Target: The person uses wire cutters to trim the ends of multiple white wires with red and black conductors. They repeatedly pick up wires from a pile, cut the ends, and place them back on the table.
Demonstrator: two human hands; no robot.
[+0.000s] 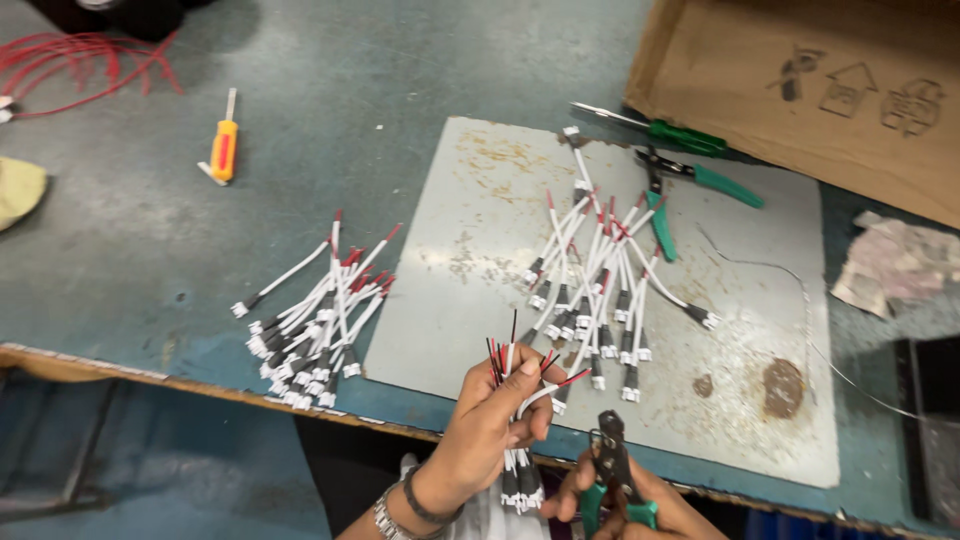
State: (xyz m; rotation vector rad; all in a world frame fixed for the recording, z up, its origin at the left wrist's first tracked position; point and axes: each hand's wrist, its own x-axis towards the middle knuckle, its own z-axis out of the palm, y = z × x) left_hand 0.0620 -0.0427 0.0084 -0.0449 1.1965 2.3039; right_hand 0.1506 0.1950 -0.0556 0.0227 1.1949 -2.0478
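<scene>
My left hand (490,425) grips a bundle of short white cables (520,440) with red and black wire ends pointing up and black-and-white connectors hanging below the fist. My right hand (630,500), low at the frame's bottom edge, holds green-handled pliers (612,460) with the dark jaws pointing up, just right of the bundle. A pile of the same cables (600,290) lies on the grey metal plate (720,300) straight ahead. A second pile of cables (315,320) lies left of the plate near the table's front edge.
Green-handled cutters (665,205) and a green-handled tool (665,130) lie at the plate's far edge. A yellow screwdriver (224,145) rests on the teal table (130,240). Red wires (80,65) sit far left, a cardboard box (830,90) far right, a crumpled paper (895,265) beside it.
</scene>
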